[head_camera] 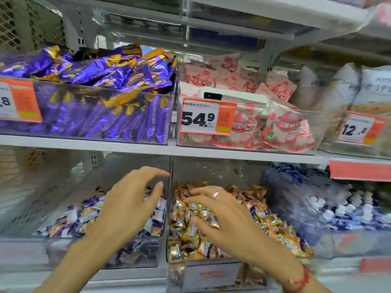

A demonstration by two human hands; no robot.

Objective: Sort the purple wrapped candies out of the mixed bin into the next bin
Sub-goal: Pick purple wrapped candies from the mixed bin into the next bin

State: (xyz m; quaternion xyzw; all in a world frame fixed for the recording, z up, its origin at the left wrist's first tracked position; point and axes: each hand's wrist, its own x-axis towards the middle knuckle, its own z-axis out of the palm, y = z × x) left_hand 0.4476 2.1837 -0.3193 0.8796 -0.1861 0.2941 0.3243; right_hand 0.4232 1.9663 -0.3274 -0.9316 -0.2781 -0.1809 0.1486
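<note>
Two clear bins stand side by side on the lower shelf. The right bin (pixel 203 271) is heaped with gold wrapped candies (pixel 186 231), with a few purple ones (pixel 255 212) mixed in. The left bin (pixel 131 263) holds purple and white wrapped candies (pixel 84 216). My left hand (pixel 129 204) hovers over the left bin with fingers spread and loosely curved, holding nothing I can see. My right hand (pixel 220 216), a ring on one finger, lies with spread fingers on the gold pile in the right bin.
On the upper shelf stand a bin of large purple packets (pixel 101 81), a bin of pink packets (pixel 275 123) with a 54.9 price tag (pixel 207 118), and pale bags (pixel 359 92) at right. A bin of blue and white sweets (pixel 338 208) sits right of the gold bin.
</note>
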